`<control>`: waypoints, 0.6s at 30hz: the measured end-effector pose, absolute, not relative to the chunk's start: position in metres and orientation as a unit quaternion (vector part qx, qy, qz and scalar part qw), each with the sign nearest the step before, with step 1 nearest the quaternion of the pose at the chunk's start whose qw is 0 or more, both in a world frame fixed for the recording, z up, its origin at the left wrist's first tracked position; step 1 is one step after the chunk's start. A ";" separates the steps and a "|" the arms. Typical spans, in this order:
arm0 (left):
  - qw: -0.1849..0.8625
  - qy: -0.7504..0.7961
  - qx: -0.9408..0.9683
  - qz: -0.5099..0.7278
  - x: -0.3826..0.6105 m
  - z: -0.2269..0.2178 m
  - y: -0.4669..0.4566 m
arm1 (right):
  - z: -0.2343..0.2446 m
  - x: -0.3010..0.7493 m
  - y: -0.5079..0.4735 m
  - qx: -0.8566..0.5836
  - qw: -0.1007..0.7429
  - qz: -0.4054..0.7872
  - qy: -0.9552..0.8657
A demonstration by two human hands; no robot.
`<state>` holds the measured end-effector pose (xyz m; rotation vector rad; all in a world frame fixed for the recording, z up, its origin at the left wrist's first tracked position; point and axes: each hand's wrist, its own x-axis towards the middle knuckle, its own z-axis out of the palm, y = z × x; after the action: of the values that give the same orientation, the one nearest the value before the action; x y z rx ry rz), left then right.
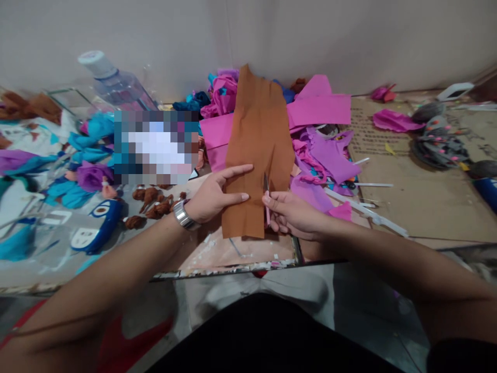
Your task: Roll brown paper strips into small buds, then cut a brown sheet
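Note:
A long sheet of brown crepe paper [258,129] lies upright in front of me, over pink paper at its far part. My left hand [207,197], with a metal watch at the wrist, grips its left side; thumb and forefinger rest on top and the other fingers are hidden. My right hand [289,212] is closed round small scissors [267,204] with pink handles. Their blades point away from me and sit in a cut running up from the sheet's near edge. The sheet's lower right part is cut away beside the right hand.
Pink crepe paper [322,109] and purple scraps [326,153] lie behind. At left are a clear bottle [120,83], brown twisted pieces [155,204], a blue-and-white tool [97,228] and a blurred-out patch. White sticks [373,215] and cardboard [419,202] are at right.

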<state>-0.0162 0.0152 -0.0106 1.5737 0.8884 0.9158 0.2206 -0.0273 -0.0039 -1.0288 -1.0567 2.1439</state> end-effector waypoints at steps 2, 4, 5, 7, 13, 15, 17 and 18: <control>0.527 0.374 0.661 0.380 -0.016 -0.010 0.015 | -0.003 0.220 -0.027 -0.385 0.267 0.792 -0.392; 0.527 0.375 0.661 0.380 -0.016 -0.010 0.015 | -0.002 0.220 -0.027 -0.383 0.267 0.793 -0.391; 0.528 0.375 0.660 0.381 -0.016 -0.011 0.016 | -0.002 0.220 -0.027 -0.382 0.266 0.794 -0.392; 0.528 0.375 0.659 0.383 -0.016 -0.011 0.015 | -0.003 0.220 -0.027 -0.379 0.264 0.793 -0.396; 0.539 0.374 0.650 0.383 -0.016 -0.010 0.014 | -0.004 0.221 -0.027 -0.377 0.260 0.792 -0.404; 0.540 0.375 0.648 0.384 -0.016 -0.010 0.013 | -0.004 0.221 -0.027 -0.374 0.263 0.792 -0.404; 0.539 0.377 0.648 0.384 -0.016 -0.010 0.013 | -0.003 0.220 -0.028 -0.374 0.264 0.792 -0.404; 0.537 0.378 0.649 0.384 -0.016 -0.010 0.013 | -0.003 0.220 -0.028 -0.374 0.264 0.792 -0.404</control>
<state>-0.0157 0.0134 -0.0096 1.5438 0.8988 0.9143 0.2200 -0.0276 -0.0031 -1.0119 -1.0927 2.1407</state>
